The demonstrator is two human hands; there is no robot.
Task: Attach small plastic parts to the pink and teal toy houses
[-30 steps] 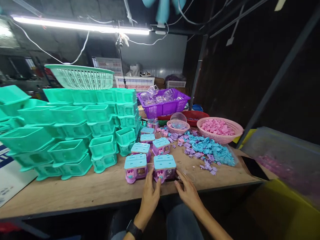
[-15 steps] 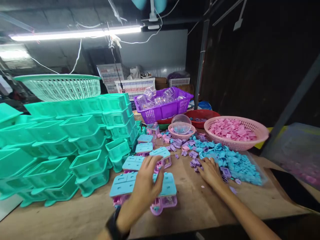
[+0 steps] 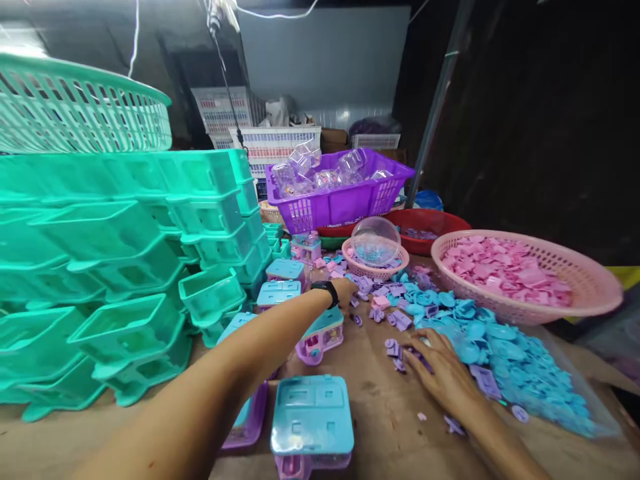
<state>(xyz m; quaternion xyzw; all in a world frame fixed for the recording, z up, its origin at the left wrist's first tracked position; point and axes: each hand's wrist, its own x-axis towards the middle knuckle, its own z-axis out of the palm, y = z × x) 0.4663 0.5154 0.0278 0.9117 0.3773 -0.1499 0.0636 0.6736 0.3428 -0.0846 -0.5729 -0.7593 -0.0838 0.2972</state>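
The left hand (image 3: 345,291), wearing a black watch (image 3: 325,291), reaches far across the wooden table (image 3: 380,393) into scattered purple pieces (image 3: 393,313) in front of a small pink basket (image 3: 375,261); whether its fingers are open or curled cannot be told. The right hand (image 3: 443,373) lies palm down, fingers spread, on purple pieces beside the blue pieces (image 3: 500,353), gripping nothing visible. Toy houses (image 3: 313,417) with blue roofs stand near the forearm. Green trays (image 3: 125,267) are stacked at left; a large pink basket (image 3: 590,293) and a purple crate (image 3: 340,200) stand behind.
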